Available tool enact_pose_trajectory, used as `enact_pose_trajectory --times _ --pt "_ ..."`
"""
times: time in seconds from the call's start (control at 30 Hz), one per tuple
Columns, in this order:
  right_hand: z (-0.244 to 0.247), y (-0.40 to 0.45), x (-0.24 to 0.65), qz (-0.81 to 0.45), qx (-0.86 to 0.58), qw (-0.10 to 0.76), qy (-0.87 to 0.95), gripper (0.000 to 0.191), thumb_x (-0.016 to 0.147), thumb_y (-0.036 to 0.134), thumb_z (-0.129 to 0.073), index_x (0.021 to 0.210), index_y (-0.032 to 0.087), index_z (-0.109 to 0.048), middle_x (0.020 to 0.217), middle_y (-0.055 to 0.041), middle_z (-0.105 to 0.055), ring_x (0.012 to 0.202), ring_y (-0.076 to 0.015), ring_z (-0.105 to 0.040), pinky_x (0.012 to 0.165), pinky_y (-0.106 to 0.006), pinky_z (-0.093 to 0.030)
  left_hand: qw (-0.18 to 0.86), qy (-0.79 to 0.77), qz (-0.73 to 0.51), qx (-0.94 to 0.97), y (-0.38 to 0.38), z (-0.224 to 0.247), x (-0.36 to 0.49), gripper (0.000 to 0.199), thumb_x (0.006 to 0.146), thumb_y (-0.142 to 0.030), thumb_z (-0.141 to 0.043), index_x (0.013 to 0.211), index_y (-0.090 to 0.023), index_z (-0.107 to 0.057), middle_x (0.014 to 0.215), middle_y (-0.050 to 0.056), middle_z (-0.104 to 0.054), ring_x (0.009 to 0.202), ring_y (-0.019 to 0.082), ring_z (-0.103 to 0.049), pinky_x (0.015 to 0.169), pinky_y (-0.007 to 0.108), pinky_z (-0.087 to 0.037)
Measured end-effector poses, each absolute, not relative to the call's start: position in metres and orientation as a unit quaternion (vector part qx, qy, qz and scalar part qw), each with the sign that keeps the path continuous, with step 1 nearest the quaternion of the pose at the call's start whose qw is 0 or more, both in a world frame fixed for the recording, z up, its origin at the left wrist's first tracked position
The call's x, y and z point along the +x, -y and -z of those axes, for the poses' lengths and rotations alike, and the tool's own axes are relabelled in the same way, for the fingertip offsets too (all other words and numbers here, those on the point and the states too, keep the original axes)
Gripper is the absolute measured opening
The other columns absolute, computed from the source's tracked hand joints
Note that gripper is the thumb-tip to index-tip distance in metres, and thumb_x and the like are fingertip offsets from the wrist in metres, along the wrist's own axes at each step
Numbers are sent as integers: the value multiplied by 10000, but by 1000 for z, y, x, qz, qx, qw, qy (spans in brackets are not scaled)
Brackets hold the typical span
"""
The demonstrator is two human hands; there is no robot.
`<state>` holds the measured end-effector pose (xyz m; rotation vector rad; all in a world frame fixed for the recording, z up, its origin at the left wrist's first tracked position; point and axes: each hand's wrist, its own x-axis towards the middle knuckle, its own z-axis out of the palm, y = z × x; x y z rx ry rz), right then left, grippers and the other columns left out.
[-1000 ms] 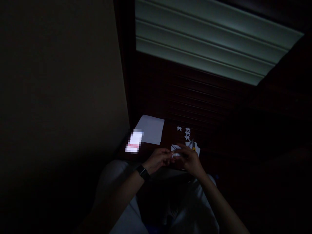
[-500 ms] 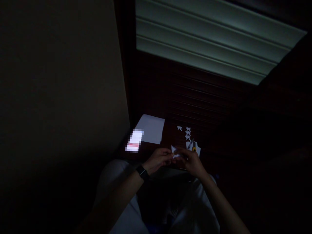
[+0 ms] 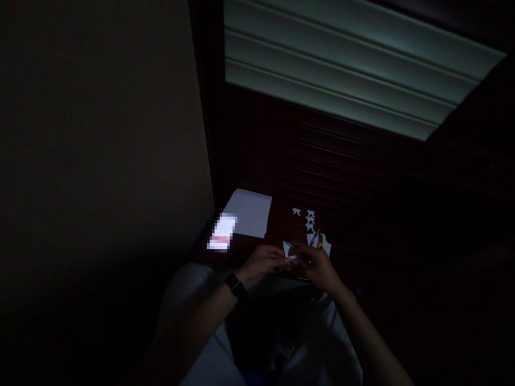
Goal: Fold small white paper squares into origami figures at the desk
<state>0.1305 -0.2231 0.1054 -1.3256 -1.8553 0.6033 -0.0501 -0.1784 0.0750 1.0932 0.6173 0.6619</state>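
Note:
A small folded white paper (image 3: 288, 249) is pinched between my two hands over the front edge of the dark table. From the left, my left hand (image 3: 263, 263) grips its lower edge with the fingers together. My right hand (image 3: 315, 263) holds it from the right, fingers curled over it. Scissors with a yellow handle (image 3: 320, 245) lie on white paper pieces (image 3: 326, 247) just beyond my right hand. Several small folded paper shapes (image 3: 309, 220) stand in a column behind the scissors, with one more shape (image 3: 296, 211) to their left.
White sheets (image 3: 252, 212) lie at the table's left, with a lit phone (image 3: 222, 232), its screen pixelated, over their near-left corner. A wall (image 3: 104, 134) rises at the left. Behind the table are dark slats and a pale shuttered panel (image 3: 322, 64).
The folded paper has tilted slightly between my fingers, and the fingers of both hands have shifted a little on it. The other things have stayed in place.

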Motion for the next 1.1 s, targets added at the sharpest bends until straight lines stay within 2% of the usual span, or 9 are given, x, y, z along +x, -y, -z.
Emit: enact_pose_trajectory --times 0.23,0.37,0.47,0.57,0.67,0.87,1.0,1.1 --pt "-105 224 130 -301 -516 413 688 290 701 163 -643 980 234 -668 1197 -66 -589 1116 -246 -533 924 -382 -427 725 -293 -335 526 178 -74 -49 273 696 -350 -684 795 -100 -635 725 95 -680 653 146 -623 571 222 -421" --pt "-102 220 129 -355 -520 501 594 474 665 239 -703 1122 228 -580 1218 -75 -566 1124 -247 -521 942 -390 -415 718 -304 -353 516 178 -76 -48 234 705 -318 -680 797 -109 -628 730 90 -684 632 130 -614 549 205 -410" --pt "-96 217 127 -400 -529 534 525 548 624 272 -737 1135 225 -544 1169 -82 -590 1067 -252 -554 882 -388 -454 716 -313 -359 510 179 -77 -47 213 706 -294 -680 791 -108 -620 735 95 -688 612 122 -605 545 204 -406" --pt "-89 215 124 -468 -536 522 471 568 590 289 -760 1109 208 -544 997 -76 -654 872 -237 -630 741 -357 -506 715 -315 -359 511 180 -77 -44 212 701 -281 -684 795 -102 -619 710 94 -687 587 119 -595 551 212 -409" --pt "-84 214 120 -479 -543 544 423 569 563 300 -772 1077 197 -549 850 -47 -668 736 -212 -638 647 -325 -510 709 -311 -367 515 180 -74 -41 222 704 -287 -681 804 -99 -620 697 93 -685 584 122 -598 547 212 -403" --pt "-86 213 117 -453 -555 557 420 569 539 273 -767 1064 204 -558 1078 -80 -613 876 -235 -615 676 -322 -511 708 -321 -363 514 182 -71 -39 244 686 -310 -694 789 -102 -617 716 98 -686 642 159 -633 556 220 -407" --pt "-89 213 117 -453 -558 564 406 577 516 258 -768 1045 204 -544 1028 -80 -627 887 -249 -618 675 -332 -514 707 -319 -358 520 183 -74 -39 255 662 -319 -712 746 -98 -619 682 94 -683 620 159 -631 549 222 -403" --pt "-92 212 116 -462 -563 568 382 603 462 245 -787 1005 198 -528 920 -69 -647 801 -251 -635 601 -324 -511 709 -316 -354 521 184 -76 -39 274 649 -330 -720 755 -95 -627 695 101 -687 619 164 -634 551 229 -406"
